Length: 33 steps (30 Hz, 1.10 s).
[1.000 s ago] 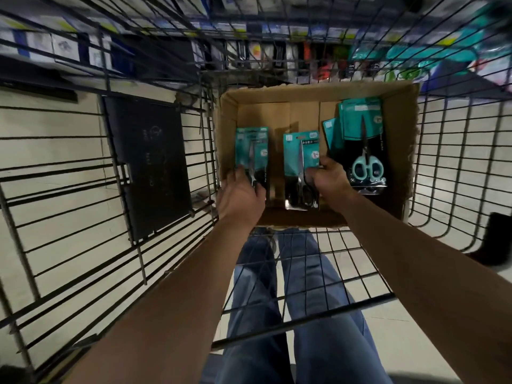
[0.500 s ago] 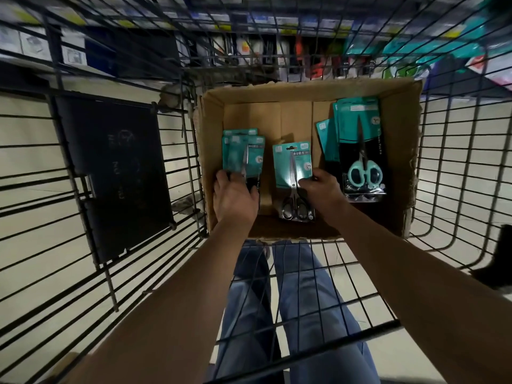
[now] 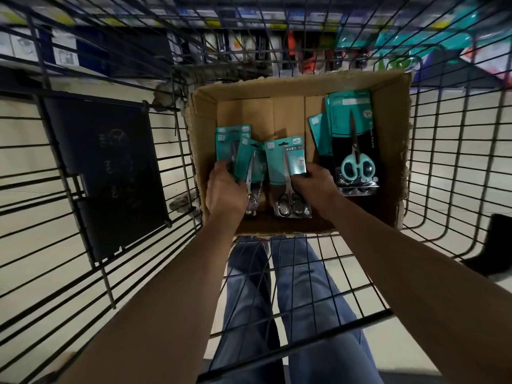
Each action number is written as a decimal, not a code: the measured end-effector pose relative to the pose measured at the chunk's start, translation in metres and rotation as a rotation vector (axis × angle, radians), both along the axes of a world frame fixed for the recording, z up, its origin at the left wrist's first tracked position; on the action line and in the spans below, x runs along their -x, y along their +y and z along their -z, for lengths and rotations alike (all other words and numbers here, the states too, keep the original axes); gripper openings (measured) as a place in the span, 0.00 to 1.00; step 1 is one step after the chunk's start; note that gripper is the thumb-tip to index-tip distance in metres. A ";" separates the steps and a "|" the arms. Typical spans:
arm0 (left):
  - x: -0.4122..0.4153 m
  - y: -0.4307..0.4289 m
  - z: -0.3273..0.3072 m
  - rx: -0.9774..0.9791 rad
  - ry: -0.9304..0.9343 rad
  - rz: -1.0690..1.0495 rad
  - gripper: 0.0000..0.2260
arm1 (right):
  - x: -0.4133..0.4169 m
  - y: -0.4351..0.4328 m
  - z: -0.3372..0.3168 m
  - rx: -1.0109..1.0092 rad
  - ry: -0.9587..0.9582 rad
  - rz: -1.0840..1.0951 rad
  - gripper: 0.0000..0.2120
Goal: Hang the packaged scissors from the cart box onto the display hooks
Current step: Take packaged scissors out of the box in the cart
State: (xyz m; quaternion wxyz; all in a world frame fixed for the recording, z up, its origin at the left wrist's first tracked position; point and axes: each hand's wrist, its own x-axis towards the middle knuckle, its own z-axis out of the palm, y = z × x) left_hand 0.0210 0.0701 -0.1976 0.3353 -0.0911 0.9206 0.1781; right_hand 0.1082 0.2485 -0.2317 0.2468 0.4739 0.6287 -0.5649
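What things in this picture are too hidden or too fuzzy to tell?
1. Display shelves, head view: blurred, so no hooks can be made out.
2. Left stack, head view: the left hand and the tilted pack it grips cover it, so the count is unknown.
3. Fingers of the right hand, head view: tucked under the middle pack.
4. Print on the packs, head view: too small to read.

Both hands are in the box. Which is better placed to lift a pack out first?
Left, probably: the left hand grips the tilted pack, raised off its stack; the right hand pinches the middle pack, apparently lying flat.
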 end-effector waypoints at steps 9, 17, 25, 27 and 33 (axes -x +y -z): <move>0.013 -0.009 -0.047 -0.211 -0.193 -0.145 0.13 | 0.002 0.012 -0.036 0.027 0.006 0.077 0.13; 0.014 -0.012 -0.136 -0.347 -0.192 -0.219 0.13 | 0.012 0.019 -0.128 0.008 0.063 0.147 0.06; -0.003 0.000 -0.224 -0.447 -0.051 -0.151 0.06 | -0.011 0.029 -0.217 0.066 0.228 0.298 0.14; -0.008 0.000 -0.238 -0.452 -0.024 -0.087 0.07 | -0.024 0.030 -0.236 0.039 0.233 0.306 0.14; -0.044 -0.011 -0.282 -0.539 0.130 -0.016 0.08 | -0.085 0.017 -0.283 -0.057 0.328 0.345 0.09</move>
